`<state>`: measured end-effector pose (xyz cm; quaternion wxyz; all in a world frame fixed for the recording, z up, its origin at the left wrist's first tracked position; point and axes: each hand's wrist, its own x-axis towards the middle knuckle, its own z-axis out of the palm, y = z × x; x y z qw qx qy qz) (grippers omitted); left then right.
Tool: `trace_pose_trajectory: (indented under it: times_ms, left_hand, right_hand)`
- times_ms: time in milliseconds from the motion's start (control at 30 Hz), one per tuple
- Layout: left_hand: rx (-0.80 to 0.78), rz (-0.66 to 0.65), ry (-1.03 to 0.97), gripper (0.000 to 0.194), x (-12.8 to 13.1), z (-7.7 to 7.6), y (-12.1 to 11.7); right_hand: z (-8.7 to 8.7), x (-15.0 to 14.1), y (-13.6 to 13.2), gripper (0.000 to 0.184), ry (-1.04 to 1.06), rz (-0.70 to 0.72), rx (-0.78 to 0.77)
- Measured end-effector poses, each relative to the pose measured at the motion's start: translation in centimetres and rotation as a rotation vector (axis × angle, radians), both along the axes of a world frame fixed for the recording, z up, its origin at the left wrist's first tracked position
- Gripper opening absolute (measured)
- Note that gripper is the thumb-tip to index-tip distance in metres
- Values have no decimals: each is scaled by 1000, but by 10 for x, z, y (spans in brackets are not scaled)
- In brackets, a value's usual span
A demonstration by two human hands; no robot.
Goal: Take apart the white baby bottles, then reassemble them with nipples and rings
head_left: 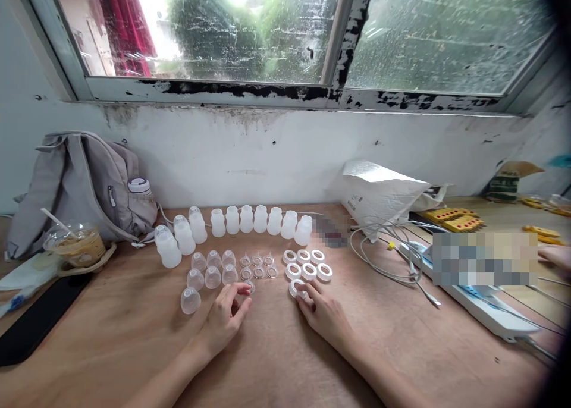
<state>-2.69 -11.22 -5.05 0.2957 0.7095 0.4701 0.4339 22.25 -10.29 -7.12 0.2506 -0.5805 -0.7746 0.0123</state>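
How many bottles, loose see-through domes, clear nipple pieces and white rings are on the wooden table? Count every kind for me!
Bottles: 10
Loose see-through domes: 7
Clear nipple pieces: 7
White rings: 7
Total: 31

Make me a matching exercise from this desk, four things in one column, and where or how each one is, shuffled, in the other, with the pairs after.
1. left hand
2. right hand
3. backpack
4. drink cup

A. grey
B. fingertips at a white ring
C. straw in it
D. fingertips at a small clear piece

Pairs: 1-D, 2-B, 3-A, 4-C
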Motion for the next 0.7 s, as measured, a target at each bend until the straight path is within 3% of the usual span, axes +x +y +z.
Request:
trace_pose_trajectory:
  times_ms: [233,367,500,567,700]
  left_hand:
    - [-8,5,42,18,0,2,-2]
    - [124,6,135,18,-9,12,5]
    - [395,31,408,19,-31,47,31]
    - [455,132,555,22,-45,71,54]
    - [275,505,797,32,-72,115,111]
  right_hand:
    - [-4,1,1,15,-42,-28,14]
    - [-5,1,1,15,-28,-37,46]
    - [-4,0,1,16,-2,-42,56]
    - [-3,0,1,16,7,-45,63]
    - [0,0,1,16,62,-35,80]
